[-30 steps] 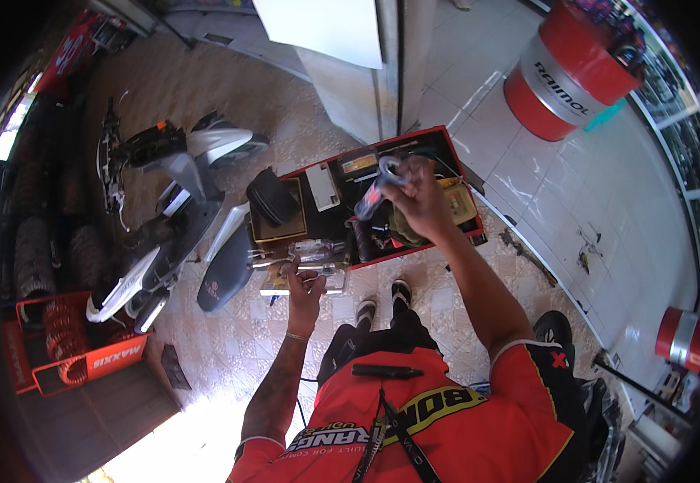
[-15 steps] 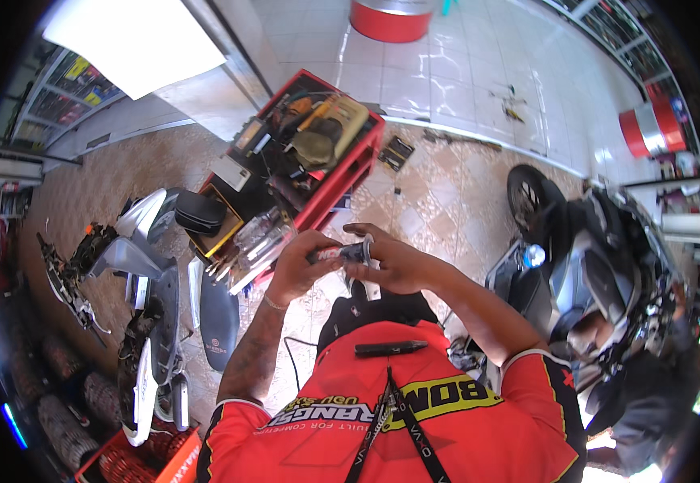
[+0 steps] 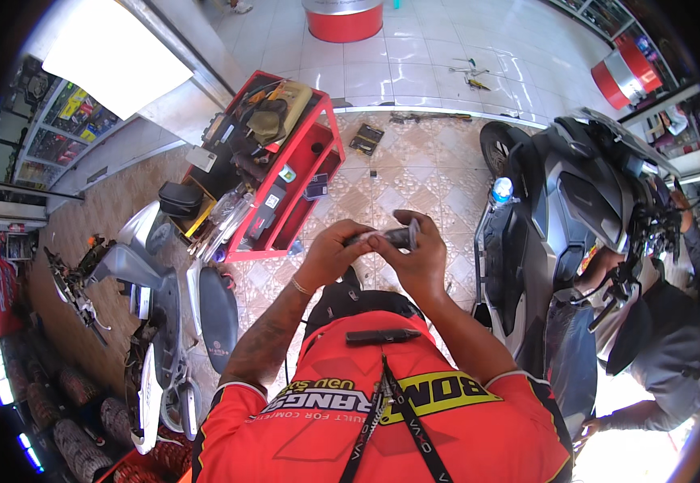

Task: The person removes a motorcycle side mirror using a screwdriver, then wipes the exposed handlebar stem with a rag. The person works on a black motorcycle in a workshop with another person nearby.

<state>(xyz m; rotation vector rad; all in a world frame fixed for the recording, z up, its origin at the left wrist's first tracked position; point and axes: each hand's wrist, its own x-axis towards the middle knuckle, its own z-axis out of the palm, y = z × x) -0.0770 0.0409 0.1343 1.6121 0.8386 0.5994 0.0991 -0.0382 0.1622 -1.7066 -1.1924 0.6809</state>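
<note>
In front of my waist both hands hold a small dark tube-like thing with a flared, pale, see-through end [image 3: 400, 238]; its exact kind cannot be made out. My left hand [image 3: 332, 256] closes its fingers on the narrower end. Around the flared end curl the thumb and fingers of my right hand [image 3: 419, 256], with the thumb pressed near the middle. Part of the thing is hidden behind my fingers. A dark pen-like item [image 3: 382, 336] lies across my chest, above a black lanyard [image 3: 390, 394].
A red tool cart [image 3: 317, 173] loaded with tools stands ahead to the left. Motorcycle body panels and a seat [image 3: 218, 310] lie on my left. On the right stands a grey motorcycle [image 3: 579, 201], where another person [image 3: 660, 346] works. An opened black case [image 3: 366, 139] lies on the tiles.
My view has shifted, so the cart appears further left and the motorcycle shows more fully. My hands have turned the tube-like thing; its printed label is now hidden.
</note>
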